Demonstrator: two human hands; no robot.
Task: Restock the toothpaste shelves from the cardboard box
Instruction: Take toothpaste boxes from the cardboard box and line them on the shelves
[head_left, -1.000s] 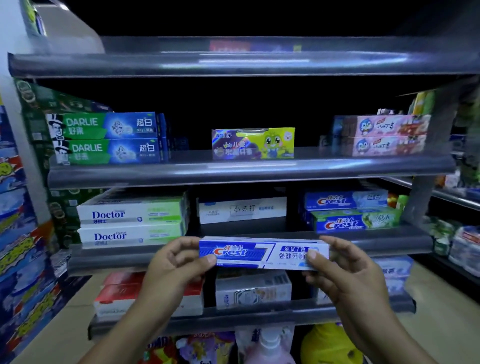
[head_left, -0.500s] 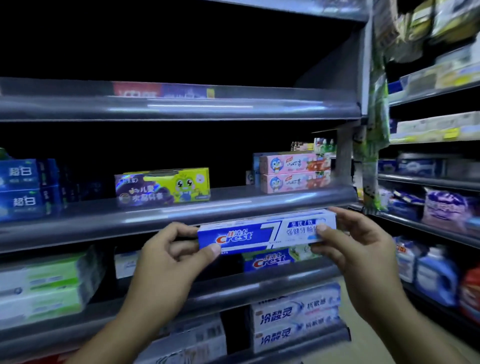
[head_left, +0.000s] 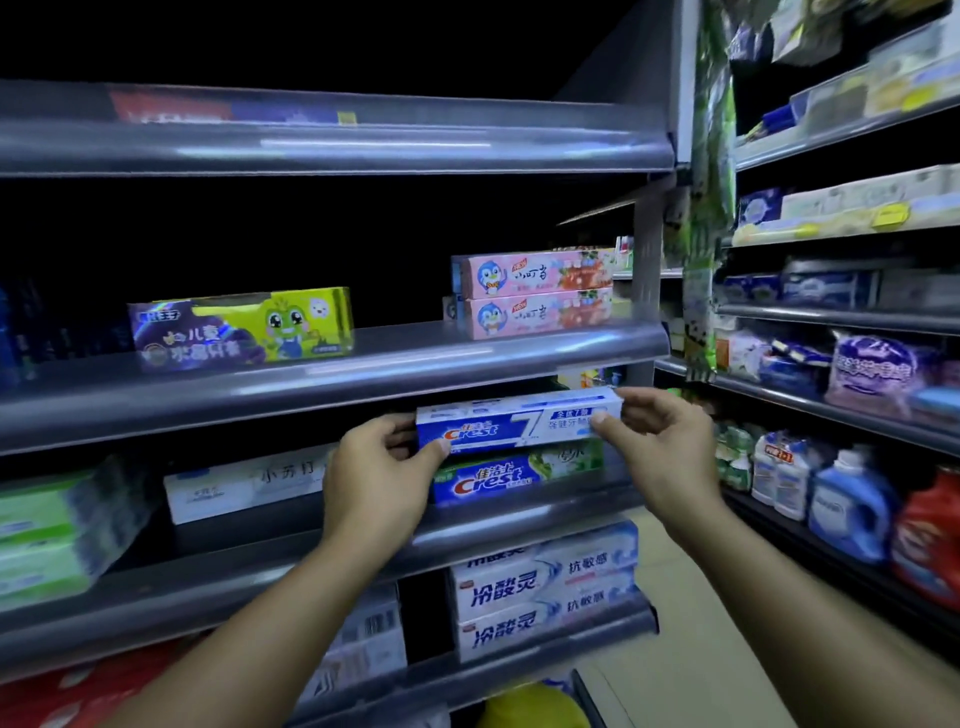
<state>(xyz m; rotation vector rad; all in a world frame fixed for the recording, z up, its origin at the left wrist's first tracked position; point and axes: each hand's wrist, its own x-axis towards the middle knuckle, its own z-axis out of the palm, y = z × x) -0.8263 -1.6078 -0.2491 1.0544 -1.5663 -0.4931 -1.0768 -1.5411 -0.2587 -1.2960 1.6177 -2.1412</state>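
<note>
I hold a blue and white Crest toothpaste box (head_left: 519, 422) level, at both ends. My left hand (head_left: 379, 475) grips its left end and my right hand (head_left: 660, 447) pinches its right end. The box sits at the right part of the middle shelf (head_left: 519, 512), right on top of a green Crest box (head_left: 519, 474). The shelf lip above (head_left: 363, 379) runs just over it. The cardboard box is out of view.
On the shelf above stand a yellow-purple kids' toothpaste box (head_left: 241, 327) and two pink boxes (head_left: 535, 293). White and green boxes (head_left: 57, 535) lie at the left, blue-white boxes (head_left: 545, 592) below. A neighbouring rack at the right carries detergent bottles (head_left: 852, 509).
Both hands have carried the Crest box up and to the right, from in front of the shelf edge in onto the green Crest box. My view has swung right.
</note>
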